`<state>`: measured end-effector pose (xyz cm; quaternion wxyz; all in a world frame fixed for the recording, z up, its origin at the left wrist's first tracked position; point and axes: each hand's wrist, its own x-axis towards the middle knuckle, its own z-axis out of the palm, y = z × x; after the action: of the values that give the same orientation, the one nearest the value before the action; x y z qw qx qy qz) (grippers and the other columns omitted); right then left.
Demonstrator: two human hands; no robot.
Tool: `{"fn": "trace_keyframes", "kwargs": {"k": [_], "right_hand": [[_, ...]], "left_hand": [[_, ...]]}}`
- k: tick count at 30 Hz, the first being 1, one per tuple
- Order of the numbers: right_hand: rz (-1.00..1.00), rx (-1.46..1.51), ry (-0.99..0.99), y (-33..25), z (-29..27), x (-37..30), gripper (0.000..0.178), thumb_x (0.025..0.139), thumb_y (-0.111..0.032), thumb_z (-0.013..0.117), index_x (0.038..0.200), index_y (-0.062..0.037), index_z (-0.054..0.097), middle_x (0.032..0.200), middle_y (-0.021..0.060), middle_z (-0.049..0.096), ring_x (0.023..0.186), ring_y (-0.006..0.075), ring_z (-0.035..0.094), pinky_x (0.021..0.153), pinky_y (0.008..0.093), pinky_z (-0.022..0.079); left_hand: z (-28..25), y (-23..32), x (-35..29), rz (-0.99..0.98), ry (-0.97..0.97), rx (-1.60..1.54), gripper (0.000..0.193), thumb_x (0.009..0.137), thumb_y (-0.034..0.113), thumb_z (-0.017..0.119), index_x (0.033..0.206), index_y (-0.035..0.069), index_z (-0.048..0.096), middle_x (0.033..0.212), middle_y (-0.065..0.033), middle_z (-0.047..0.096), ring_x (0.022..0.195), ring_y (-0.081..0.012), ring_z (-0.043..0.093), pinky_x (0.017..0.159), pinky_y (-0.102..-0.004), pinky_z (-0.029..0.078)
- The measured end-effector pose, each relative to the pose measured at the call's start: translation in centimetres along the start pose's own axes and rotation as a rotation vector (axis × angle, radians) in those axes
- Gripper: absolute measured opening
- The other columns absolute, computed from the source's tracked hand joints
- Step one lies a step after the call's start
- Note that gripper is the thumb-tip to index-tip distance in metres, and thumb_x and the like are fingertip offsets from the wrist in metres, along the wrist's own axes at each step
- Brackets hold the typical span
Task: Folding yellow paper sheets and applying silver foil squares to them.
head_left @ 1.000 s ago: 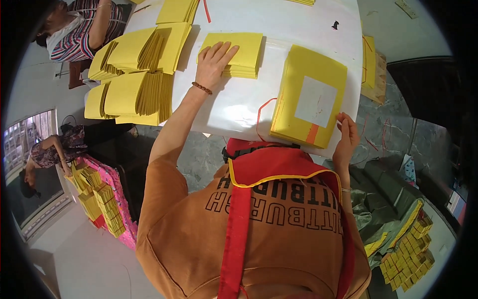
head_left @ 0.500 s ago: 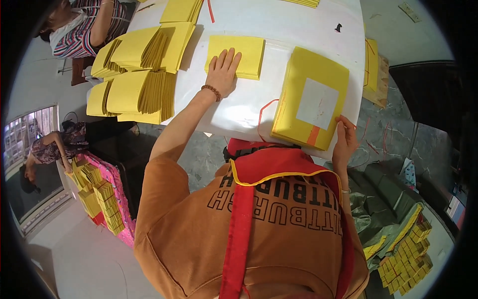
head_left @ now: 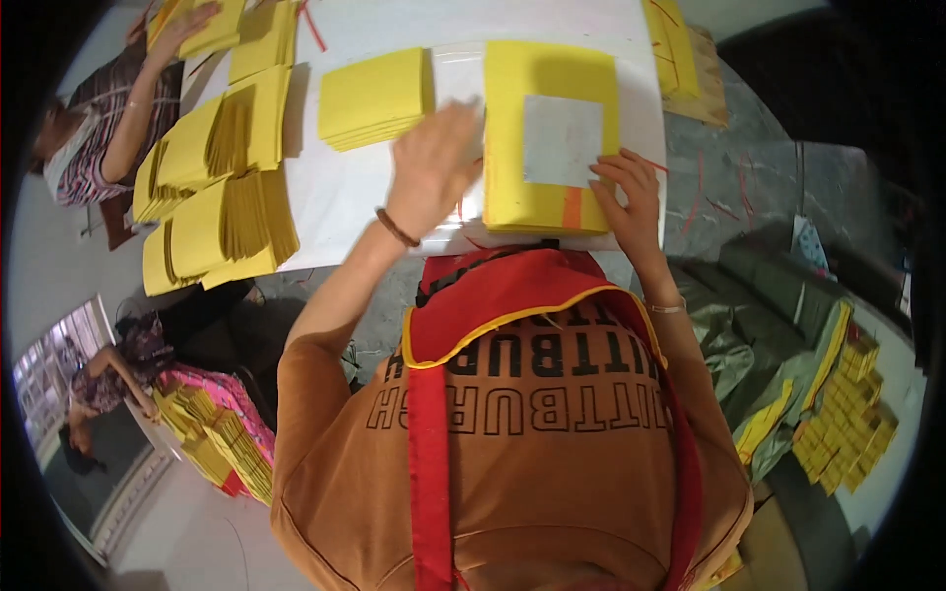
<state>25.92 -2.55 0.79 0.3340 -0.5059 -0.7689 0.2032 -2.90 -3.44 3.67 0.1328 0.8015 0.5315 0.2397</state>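
Observation:
A thick yellow bundle with a white label and an orange strip lies on the white table right in front of me. My right hand grips its near right corner, fingers on top and thumb hidden. My left hand, blurred and with its fingers spread, is flat at the bundle's left edge and holds nothing. A brown band sits on that wrist. A small stack of yellow sheets lies on the table just left of the bundle.
Fanned piles of yellow sheets fill the table's left side, where another person works. A second person crouches lower left by yellow stacks on the floor. Green sacks and more yellow packs lie to the right.
My left hand has left the small yellow stack and swung right to the big bundle's left edge. The bundle now lies squarer and closer in front of me.

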Motion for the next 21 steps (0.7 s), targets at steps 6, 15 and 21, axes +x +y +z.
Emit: {"fn": "trace_keyframes", "kwargs": {"k": [6,15,21], "right_hand": [[0.019,0.076,0.003,0.5,0.2,0.0,0.018,0.074,-0.011,0.068,0.091,-0.0079,0.066,0.103,0.005,0.062,0.107,0.0267,0.051,0.092,0.0375,0.037],[0.324,0.522,0.014,1.1,0.6,-0.5,0.015,0.084,-0.015,0.06,0.091,-0.0036,0.067,0.101,0.0064,0.063,0.103,0.0188,0.053,0.092,0.0304,0.038],[0.328,0.544,0.008,1.2,0.6,-0.4,0.016,0.086,-0.016,0.059,0.092,-0.0036,0.067,0.101,0.0064,0.063,0.103,0.0185,0.053,0.092,0.0297,0.038]], "left_hand": [[2.8,4.5,0.1,0.325,-0.175,0.093,0.052,0.072,0.027,0.069,0.119,0.01,0.055,0.124,-0.0071,0.051,0.108,-0.0219,0.046,0.087,-0.0401,0.037],[2.5,4.2,1.9,0.268,-0.149,-0.391,0.01,0.081,0.011,0.062,0.086,0.002,0.064,0.073,-0.0106,0.059,0.071,-0.0264,0.057,0.065,-0.0339,0.046],[2.6,3.8,2.5,0.239,-0.192,-0.444,0.008,0.081,0.007,0.06,0.083,0.001,0.063,0.072,-0.0115,0.059,0.069,-0.0271,0.058,0.064,-0.0343,0.046]]}}
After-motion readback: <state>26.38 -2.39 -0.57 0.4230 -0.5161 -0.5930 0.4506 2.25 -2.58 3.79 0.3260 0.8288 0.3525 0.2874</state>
